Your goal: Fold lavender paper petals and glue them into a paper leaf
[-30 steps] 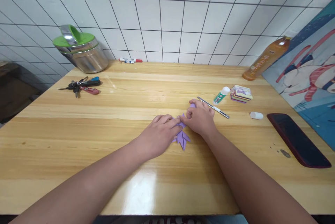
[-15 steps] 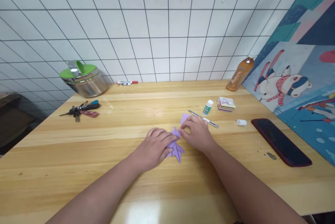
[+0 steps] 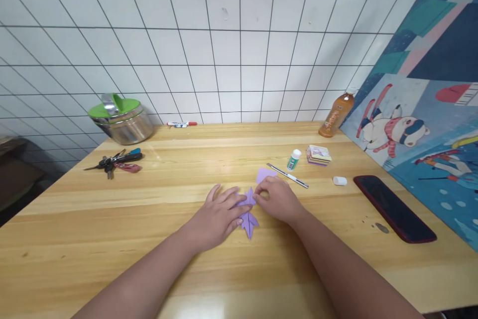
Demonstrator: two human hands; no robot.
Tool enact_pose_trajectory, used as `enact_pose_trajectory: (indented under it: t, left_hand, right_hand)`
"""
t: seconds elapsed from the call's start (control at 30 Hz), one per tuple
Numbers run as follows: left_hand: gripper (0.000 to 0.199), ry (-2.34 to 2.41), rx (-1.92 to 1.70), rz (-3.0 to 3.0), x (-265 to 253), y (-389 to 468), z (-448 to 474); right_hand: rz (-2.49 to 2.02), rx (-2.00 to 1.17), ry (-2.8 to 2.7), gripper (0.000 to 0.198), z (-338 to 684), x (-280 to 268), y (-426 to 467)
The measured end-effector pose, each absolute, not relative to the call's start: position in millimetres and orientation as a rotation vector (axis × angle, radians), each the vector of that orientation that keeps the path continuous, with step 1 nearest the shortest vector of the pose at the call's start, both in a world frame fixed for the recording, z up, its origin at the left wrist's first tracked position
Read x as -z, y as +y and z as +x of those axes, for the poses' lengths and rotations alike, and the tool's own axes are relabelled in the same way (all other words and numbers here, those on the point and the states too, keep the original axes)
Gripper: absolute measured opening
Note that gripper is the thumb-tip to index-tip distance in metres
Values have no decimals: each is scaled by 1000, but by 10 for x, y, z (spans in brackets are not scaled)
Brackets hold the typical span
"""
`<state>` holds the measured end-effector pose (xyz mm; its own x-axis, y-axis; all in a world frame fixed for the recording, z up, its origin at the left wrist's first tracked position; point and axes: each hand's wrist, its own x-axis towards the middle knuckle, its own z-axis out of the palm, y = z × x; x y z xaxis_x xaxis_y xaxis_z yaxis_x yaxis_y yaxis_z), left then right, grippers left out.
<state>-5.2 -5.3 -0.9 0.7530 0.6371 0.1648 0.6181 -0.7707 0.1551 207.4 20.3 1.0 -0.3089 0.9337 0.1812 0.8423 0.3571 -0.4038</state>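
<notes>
A star-like purple origami piece [image 3: 248,223] with several pointed flaps lies on the table in front of me. My left hand [image 3: 220,215] rests over its left side, fingers spread, the fingertips pressing it down and covering part of it. At its upper right edge, my right hand [image 3: 279,198] has thumb and index finger pinched on a flap. Just behind the right hand lies a flat purple paper square [image 3: 266,174], partly covered by that hand. A slim silver craft knife [image 3: 287,175] lies diagonally beyond it.
A glue stick [image 3: 294,159], its white cap [image 3: 339,180], a small paper stack [image 3: 318,155] and a phone [image 3: 394,208] are on the right. A drink bottle [image 3: 337,114] stands behind. Keys [image 3: 114,162], a green-lidded pot [image 3: 125,122] and markers [image 3: 181,124] lie left and back.
My left fingers have spread wider over the origami. My right hand keeps its pinch at the edge. The whole view has tilted up slightly.
</notes>
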Motion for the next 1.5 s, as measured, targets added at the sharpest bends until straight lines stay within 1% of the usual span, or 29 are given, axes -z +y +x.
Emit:
enact_pose_trajectory:
  t: [0.07,0.13,0.23,0.33,0.4,0.5,0.6,0.77,0.9,0.93,0.97,1.03,1.1,1.2,1.27,1.37,1.43,1.5]
  left_hand:
    - [38,985,-333,2889,-25,-26,-67]
    - [40,1050,-410,2881,-72,8,-96]
    - [40,1300,-615,2757,-104,76,-173]
    - [31,1568,-786,2515,-56,155,-248]
    - [32,1676,-833,2333,-6,195,-270]
    - [41,1762,-820,2183,41,218,-253]
    - [45,1697,-780,2145,42,205,-206]
    - [53,1467,-788,1965,28,179,-154]
    - [72,1334,-906,1824,32,152,-122]
    - [71,1267,-938,1785,32,144,-105]
    - [66,1187,-955,1740,33,136,-84]
    - [48,1033,-973,1616,37,126,-35]
    - [37,972,-1019,1456,50,125,9]
    - [27,1033,-1084,1338,85,134,41]
    - [22,1103,-1102,1389,109,135,36]
    - [18,1164,-1082,1497,131,122,18]
    - [20,1194,-1058,1528,131,104,11]
    - [24,1209,-1053,1523,118,86,11]
  right_hand:
    - [-1544,-334,-2274,12,2075,-16,191]
    - [-1551,-347,-2287,14,2087,-7,184]
    - [-1635,-388,-2258,25,2102,12,180]
    - [-1715,-419,-2150,33,2085,1,178]
    - [-1624,-447,-2083,29,2058,-30,172]
    - [-1472,-495,-2012,19,2017,-78,143]
    - [-1454,-599,-1930,15,1990,-90,102]
    - [-1228,-848,-1721,19,1954,-24,85]
    - [-990,-1114,-1467,25,1905,28,103]
    - [-944,-1182,-1404,27,1891,33,105]
    - [-913,-1238,-1351,30,1877,34,106]
    - [-901,-1304,-1295,37,1856,32,105]
    - [-940,-1300,-1307,40,1847,26,102]
    - [-997,-1254,-1433,41,1855,24,105]
    - [-1020,-1252,-1518,40,1866,31,114]
    - [-1086,-1285,-1558,25,1879,46,137]
    - [-1152,-1280,-1573,21,1883,49,152]
    - [-1196,-1270,-1577,21,1885,46,162]
